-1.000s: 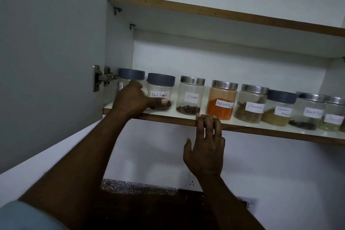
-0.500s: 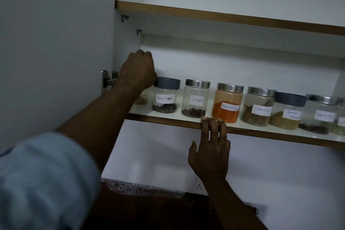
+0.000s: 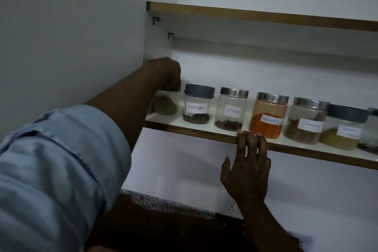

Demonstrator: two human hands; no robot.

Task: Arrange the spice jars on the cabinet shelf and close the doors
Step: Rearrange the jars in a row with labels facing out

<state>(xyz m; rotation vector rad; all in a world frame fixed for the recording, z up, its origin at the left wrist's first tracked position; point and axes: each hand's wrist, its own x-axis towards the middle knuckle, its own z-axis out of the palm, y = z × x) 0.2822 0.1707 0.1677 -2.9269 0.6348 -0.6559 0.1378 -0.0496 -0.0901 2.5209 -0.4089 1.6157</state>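
A row of labelled spice jars stands on the cabinet shelf (image 3: 204, 135). My left hand (image 3: 167, 73) is closed over the lid of the leftmost jar (image 3: 165, 106), which holds brown powder. To its right stand the Black Pepper jar (image 3: 197, 104), the Cloves jar (image 3: 232, 109), the Red Chilli jar (image 3: 269, 115), the Cinnamon jar (image 3: 306, 121) and the Garam Masala jar (image 3: 343, 128). My right hand (image 3: 248, 170) rests with its fingertips hooked on the shelf's front edge below the Cloves jar.
The left cabinet door (image 3: 71, 37) stands open beside my left arm. An upper shelf (image 3: 255, 15) runs above the jars. A dark granite counter (image 3: 163, 221) lies below, with a wall socket (image 3: 231, 208) near my right wrist.
My left hand rose from the front of the leftmost jar to grip its lid from above. The view has shifted closer. My right hand has stayed on the shelf edge.
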